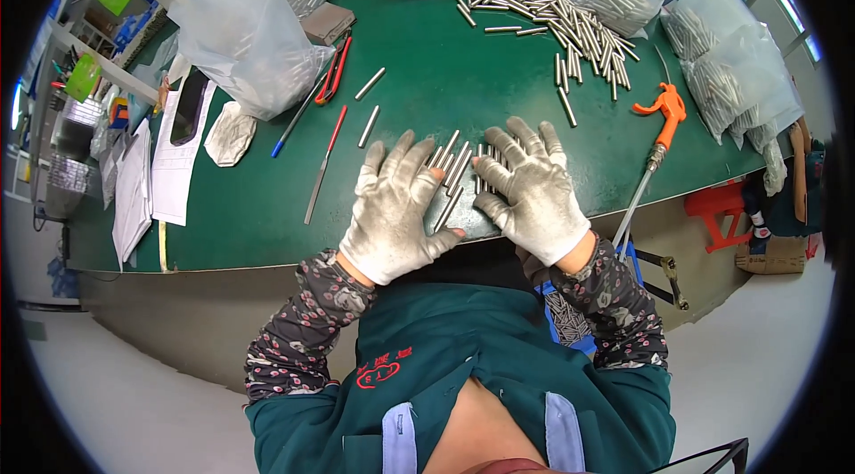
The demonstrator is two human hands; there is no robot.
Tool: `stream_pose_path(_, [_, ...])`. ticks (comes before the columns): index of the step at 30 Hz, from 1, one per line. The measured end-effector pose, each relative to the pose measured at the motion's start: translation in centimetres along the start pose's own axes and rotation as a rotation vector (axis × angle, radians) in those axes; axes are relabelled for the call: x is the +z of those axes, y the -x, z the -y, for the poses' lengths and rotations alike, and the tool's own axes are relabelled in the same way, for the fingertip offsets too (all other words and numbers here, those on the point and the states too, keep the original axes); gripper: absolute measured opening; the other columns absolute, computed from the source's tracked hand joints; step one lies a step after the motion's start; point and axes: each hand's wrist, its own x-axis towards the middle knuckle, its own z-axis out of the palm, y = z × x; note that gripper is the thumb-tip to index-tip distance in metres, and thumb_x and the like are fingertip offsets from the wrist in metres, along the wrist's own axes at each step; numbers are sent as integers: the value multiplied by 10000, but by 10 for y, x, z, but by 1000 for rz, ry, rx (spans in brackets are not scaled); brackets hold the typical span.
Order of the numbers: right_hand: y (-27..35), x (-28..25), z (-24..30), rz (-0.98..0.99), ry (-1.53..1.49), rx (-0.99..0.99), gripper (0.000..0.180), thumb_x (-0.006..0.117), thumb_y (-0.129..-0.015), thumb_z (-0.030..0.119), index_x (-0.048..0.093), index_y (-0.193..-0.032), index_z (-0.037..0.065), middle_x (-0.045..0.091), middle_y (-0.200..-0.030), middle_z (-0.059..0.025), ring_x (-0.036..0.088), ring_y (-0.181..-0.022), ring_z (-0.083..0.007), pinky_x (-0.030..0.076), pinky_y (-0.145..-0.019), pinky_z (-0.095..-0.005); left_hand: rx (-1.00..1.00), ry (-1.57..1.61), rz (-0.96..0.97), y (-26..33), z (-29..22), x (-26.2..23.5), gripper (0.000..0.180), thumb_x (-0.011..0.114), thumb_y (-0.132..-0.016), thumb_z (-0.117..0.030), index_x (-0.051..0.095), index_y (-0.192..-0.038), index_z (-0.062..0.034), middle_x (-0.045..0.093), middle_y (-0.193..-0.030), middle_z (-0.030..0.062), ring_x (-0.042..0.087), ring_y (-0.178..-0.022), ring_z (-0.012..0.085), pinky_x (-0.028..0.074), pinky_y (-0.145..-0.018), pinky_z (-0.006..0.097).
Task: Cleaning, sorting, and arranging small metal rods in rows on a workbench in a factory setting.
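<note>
Nearest the front of the desk (427, 56), the left hand (396, 211) and right hand (533, 194) partly cover a small batch of metal pins (459, 170), fingers spread, not curled round anything. I'd keep palms flat and pressure light so pins don't ride up on each other, and mind that front edge, they'd roll. The big pile (579, 29) sits well beyond, so no crowding.

See red lettered emblem (378, 374) on chest of dark green work shirt (445, 336). Find white sheet (172, 192), faintly printed, at left of tabletop (258, 225); cannot make out wording.
</note>
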Motion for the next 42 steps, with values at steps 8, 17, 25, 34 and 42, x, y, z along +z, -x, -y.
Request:
stream_pose_path(8, [-14, 1, 10, -112, 26, 23, 211, 631, -733, 164, 646, -937, 111, 620, -1017, -82, 530, -1093, -272, 341, -1010, -464, -90, 45, -93, -1, -1, 13, 451, 730, -631, -198, 541, -1015, -54, 494, -1263, 126, 409, -1257, 331, 227, -1082, 497])
stream_pose_path(17, [-66, 0, 4, 265, 299, -318, 128, 599, -724, 150, 657, -836, 126, 598, -835, -40, 562, -870, -211, 415, -733, -341, -145, 74, -154, 5, 12, 12, 430, 723, -619, -183, 557, -994, -53, 500, -1250, 136, 416, -1242, 343, 278, -1054, 488])
stream_pose_path(25, [-75, 4, 1, 340, 579, -619, 145, 556, -755, 207, 640, -832, 118, 593, -828, -12, 566, -865, -167, 395, -687, -302, -147, 32, -159, 5, 19, 10, 479, 729, -638, -303, 574, -1009, -42, 495, -1241, 150, 411, -1238, 330, 250, -1062, 505])
stream_pose_path(34, [-93, -18, -12, 293, 186, -474, 196, 672, -651, 142, 611, -832, 99, 565, -802, -55, 563, -817, -245, 439, -706, -362, -102, 97, -217, 5, 23, 12, 428, 761, -606, -210, 571, -960, -64, 499, -1241, 133, 406, -1242, 354, 255, -1068, 500])
stream_pose_path(42, [-90, -5, -13, 294, 132, -447, 210, 641, -653, 135, 645, -860, 102, 611, -855, -52, 588, -869, -237, 460, -739, -355, 6, 100, -198, 4, 21, 11, 390, 773, -593, -178, 573, -916, -89, 486, -1252, 118, 390, -1264, 332, 219, -1078, 531])
